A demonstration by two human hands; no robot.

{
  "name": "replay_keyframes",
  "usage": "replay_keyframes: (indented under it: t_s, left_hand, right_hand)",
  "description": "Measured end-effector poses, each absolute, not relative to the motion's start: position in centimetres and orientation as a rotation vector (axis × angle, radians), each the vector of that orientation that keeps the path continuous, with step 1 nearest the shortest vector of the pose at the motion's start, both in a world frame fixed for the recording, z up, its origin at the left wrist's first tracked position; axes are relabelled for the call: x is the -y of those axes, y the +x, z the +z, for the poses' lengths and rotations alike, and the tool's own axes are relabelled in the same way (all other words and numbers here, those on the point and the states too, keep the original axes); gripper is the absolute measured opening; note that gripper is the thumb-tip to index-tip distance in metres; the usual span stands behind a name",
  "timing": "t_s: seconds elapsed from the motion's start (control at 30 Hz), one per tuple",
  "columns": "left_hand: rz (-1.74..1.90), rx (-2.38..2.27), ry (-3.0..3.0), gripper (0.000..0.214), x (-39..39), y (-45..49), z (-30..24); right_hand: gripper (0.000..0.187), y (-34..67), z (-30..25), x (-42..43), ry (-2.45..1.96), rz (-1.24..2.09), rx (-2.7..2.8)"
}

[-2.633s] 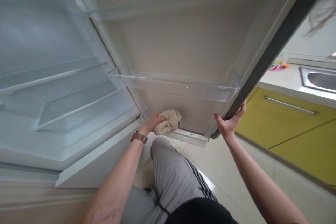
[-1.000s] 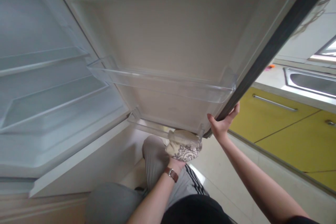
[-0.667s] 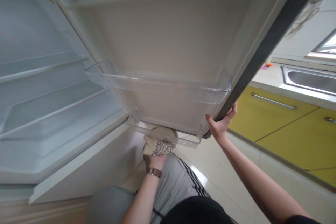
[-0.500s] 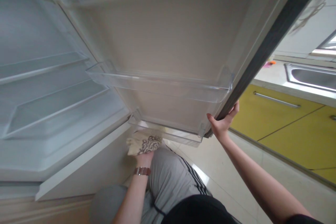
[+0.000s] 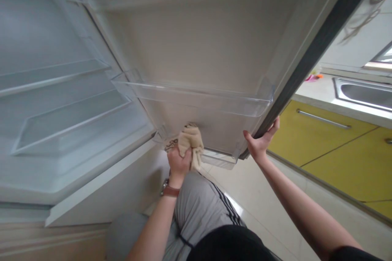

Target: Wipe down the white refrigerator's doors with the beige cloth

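Note:
A beige cloth (image 5: pixel 190 140) with a dark pattern is bunched in my left hand (image 5: pixel 179 162), whose fingers are closed round it. The cloth is at the lowest clear door bin (image 5: pixel 220 160), in front of the inner panel; whether it touches the bin cannot be told. My right hand (image 5: pixel 261 142) grips the lower outer edge of the open fridge door (image 5: pixel 294 69), thumb on the inner side and fingers on the outer side. Another clear door bin (image 5: pixel 196 97) crosses the panel above the cloth.
To the left is the fridge interior with glass shelves (image 5: pixel 73 120). At right stand yellow cabinets (image 5: pixel 330 147) under a counter with a steel sink (image 5: pixel 367 94). My bent knees in grey trousers (image 5: pixel 199 200) are close below the door.
My left hand has risen and turned, bringing the cloth up from below the lowest bin to in front of it. My right hand keeps its hold on the door edge.

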State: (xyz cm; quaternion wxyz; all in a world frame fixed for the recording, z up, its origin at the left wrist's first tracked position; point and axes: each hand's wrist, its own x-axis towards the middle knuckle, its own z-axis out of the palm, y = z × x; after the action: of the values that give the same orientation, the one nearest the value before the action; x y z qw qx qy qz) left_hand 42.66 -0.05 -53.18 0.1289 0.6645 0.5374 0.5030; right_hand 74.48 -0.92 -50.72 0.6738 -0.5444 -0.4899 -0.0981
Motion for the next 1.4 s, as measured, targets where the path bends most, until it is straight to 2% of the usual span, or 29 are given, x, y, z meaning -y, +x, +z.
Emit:
replay_keyframes:
  t_s: [0.2, 0.3, 0.43, 0.57, 0.7, 0.9, 1.13, 1.27, 1.4]
  left_hand:
    - [1.006, -1.374, 2.480, 0.015, 2.5, 49.0, -50.2]
    - [0.934, -1.294, 2.490, 0.016, 3.4, 50.7, -50.0]
    - [1.034, -1.198, 2.482, 0.022, 4.2, 52.0, -50.6]
    - [0.867, -0.971, 2.708, 0.025, 4.8, 53.0, -50.9]
    - [0.723, -1.075, 2.741, 0.031, 4.7, 52.9, -50.4]
    - [0.578, -1.188, 2.727, 0.026, 3.1, 50.1, -49.4]
    - [0.416, -1.681, 2.570, 0.029, -1.0, 43.3, -48.6]
    - [0.448, -1.869, 2.424, 0.038, -2.7, 41.1, -48.8]
    - [0.874, -1.706, 2.085, 0.037, -2.5, 40.2, -49.4]
  right_hand:
    - [0.118, 74.6, -50.8, 0.7, -1.173, -0.253, 1.132]
    - [0.118, 74.7, -50.7, 0.5, -1.165, -0.236, 1.129]
    - [0.119, 75.0, -50.9, 0.3, -1.167, -0.231, 1.146]
    - [0.122, 75.6, -51.5, -0.1, -1.160, -0.278, 1.157]
    - [0.122, 75.8, -51.8, -0.2, -1.170, -0.294, 1.164]
    - [0.123, 75.3, -51.6, 0.2, -1.185, -0.256, 1.148]
    - [0.126, 75.2, -51.3, 0.2, -1.201, -0.212, 1.128]
    - [0.123, 75.2, -51.4, 0.3, -1.206, -0.238, 1.140]
    - [0.123, 75.2, -51.5, 0.4, -1.181, -0.286, 1.164]
